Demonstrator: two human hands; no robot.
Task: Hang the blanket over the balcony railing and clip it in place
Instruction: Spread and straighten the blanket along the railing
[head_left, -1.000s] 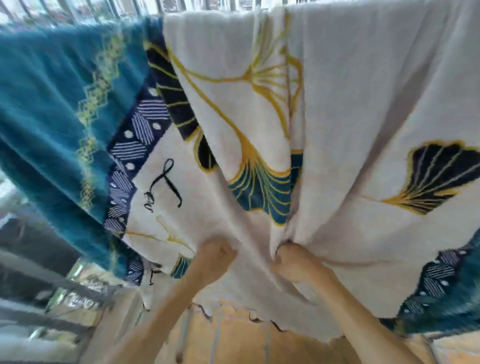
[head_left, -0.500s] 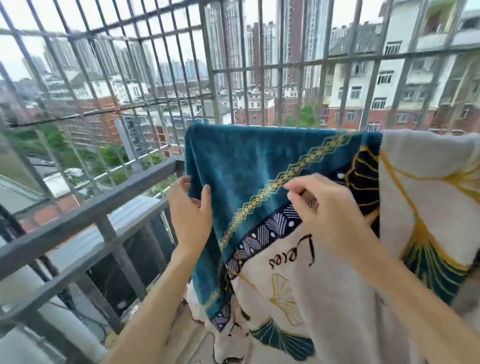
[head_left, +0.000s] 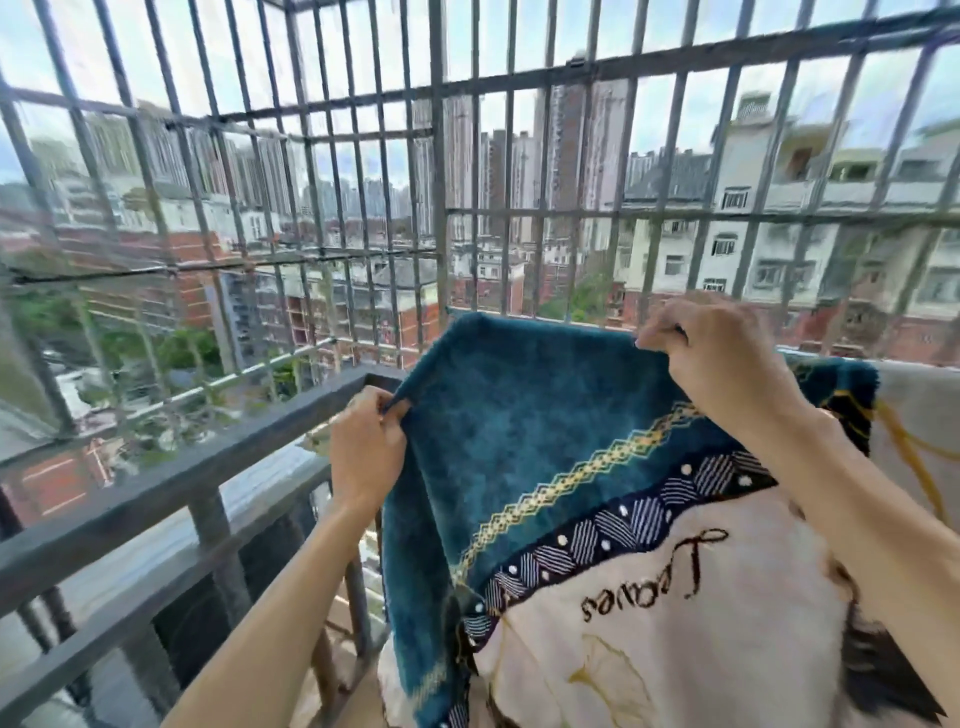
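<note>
Left hand (head_left: 366, 452), right hand (head_left: 727, 358): both bare. Forearms uncovered, no sleeves in view. Fingers slender, nails short.

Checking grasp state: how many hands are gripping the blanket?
2. Left hand pinches the blanket's left edge; right hand pinches its top edge.

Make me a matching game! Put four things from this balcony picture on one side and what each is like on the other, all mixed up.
Things:
1. left hand
2. right hand
3. blanket
4. railing

What it is like:
A. grey metal bar
B. pinches the blanket's top edge
C. teal border, cream middle
D. grips the blanket's left side edge

Pairs: 1-D, 2-B, 3-C, 4-A
</note>
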